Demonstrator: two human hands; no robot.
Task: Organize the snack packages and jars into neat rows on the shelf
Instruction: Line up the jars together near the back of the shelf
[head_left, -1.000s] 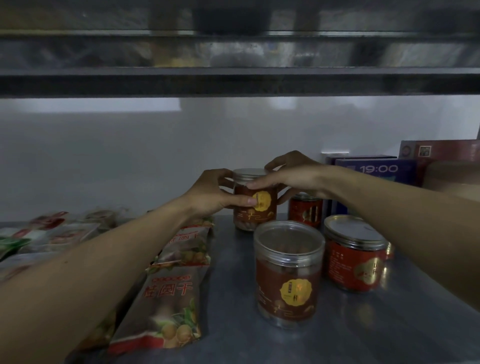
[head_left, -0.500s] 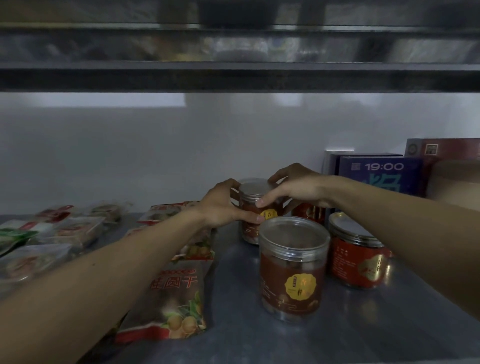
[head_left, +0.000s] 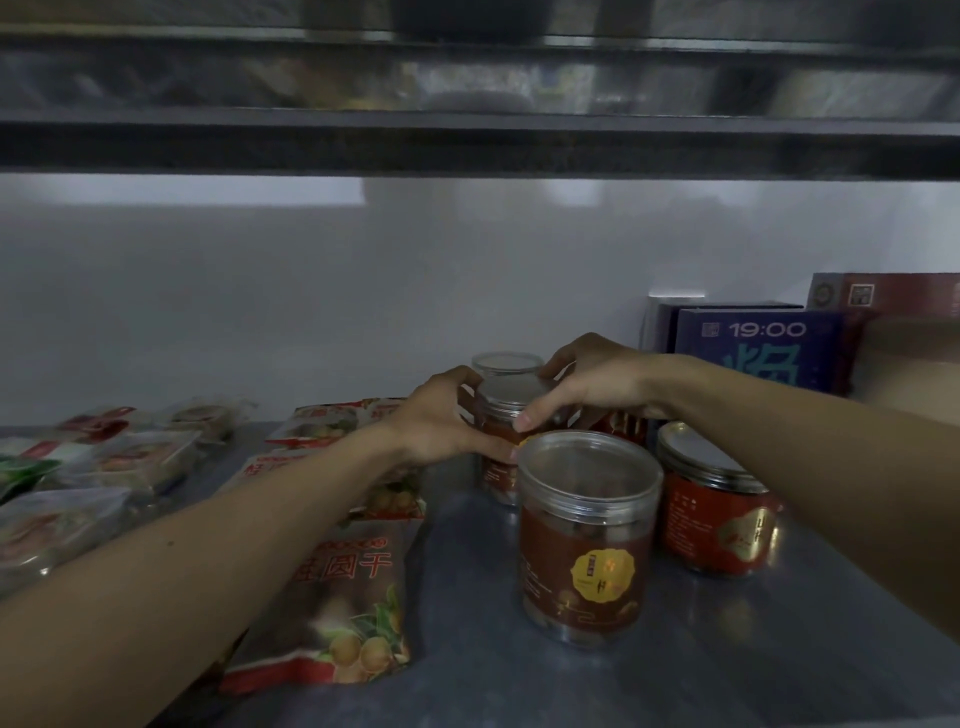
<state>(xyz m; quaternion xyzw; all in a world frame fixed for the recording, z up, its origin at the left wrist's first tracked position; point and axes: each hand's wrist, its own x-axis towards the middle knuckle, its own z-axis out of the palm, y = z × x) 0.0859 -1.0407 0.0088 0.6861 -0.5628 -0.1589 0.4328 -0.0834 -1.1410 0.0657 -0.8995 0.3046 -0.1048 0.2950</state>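
Grey metal makes up the shelf (head_left: 467, 654), with a white wall (head_left: 260, 312) behind it and a darker upper shelf (head_left: 467, 145) across the top of the head view. Both hands meet on the middle jar (head_left: 493, 473), which stands upright on the shelf. The left hand (head_left: 441, 421) curls round its left side, thumb toward the front. The right hand (head_left: 592, 384) wraps over the lid and right side, a fingertip on the front of the jar. Just behind it stands a rear jar (head_left: 506, 361) with a clear lid, and just in front the near jar (head_left: 587, 540) with a yellow label. A red jar (head_left: 719, 519) stands to the right. Longan packages (head_left: 343, 597) lie flat under the left forearm, and clear packages (head_left: 130, 457) lie further left. A blue box (head_left: 758, 353) leans at the back right.
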